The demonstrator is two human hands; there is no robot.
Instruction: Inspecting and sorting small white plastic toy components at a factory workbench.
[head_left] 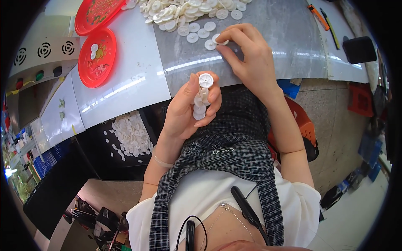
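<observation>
Several white plastic gears (199, 109) lie gathered in my left hand (183, 106), its fingers curled around them. A toothed gear (206, 80) shows face-up at the top, by the thumb and fingertips. Over the grey tabletop, my right hand (251, 52) pinches another white gear (219, 39) between thumb and fingers. Beside those fingertips a loose white gear (210, 44) rests on the table. A few more separate gears lie just beyond it, in front of a large heap of white gears (188, 10) at the far edge.
A red plate (106, 73) with a few white pieces stands at the left, another red plate (90, 21) behind it. Below the table edge, a black tray (111, 161) holds many white pieces. An orange cutter (318, 17) and a yellow-black pen (331, 29) lie far right.
</observation>
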